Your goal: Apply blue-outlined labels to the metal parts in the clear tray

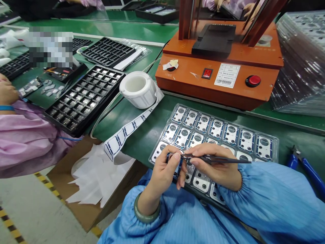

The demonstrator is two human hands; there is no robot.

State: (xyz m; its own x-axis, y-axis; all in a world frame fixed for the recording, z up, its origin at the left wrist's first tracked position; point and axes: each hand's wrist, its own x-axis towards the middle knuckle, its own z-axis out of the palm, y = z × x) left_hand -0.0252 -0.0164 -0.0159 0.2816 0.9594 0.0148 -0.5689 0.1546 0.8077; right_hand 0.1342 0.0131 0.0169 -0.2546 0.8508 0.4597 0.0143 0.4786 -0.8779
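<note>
My left hand point(166, 171) is closed around a small rectangular part with a dark blue edge point(178, 166), held over the front of a clear tray. In my right hand point(214, 162) is a pair of dark tweezers point(228, 159), their tips touching or very near the part's upper edge. Fingers hide much of the part. Beneath both hands lies the clear plastic tray point(275, 145), filled with several silver plates point(216, 128), each with blue edging and a round window. To the left, a roll of white backing tape point(138, 88) trails a strip of blue-edged adhesive frames point(124, 135).
An orange machine point(203, 83) with a red switch and button stands behind the tray. Blue-handled cutters point(303, 166) lie at right. A cardboard box point(109, 200) holds white scrap paper. A black compartment tray point(85, 98) and a co-worker's pink sleeve point(27, 139) are at left.
</note>
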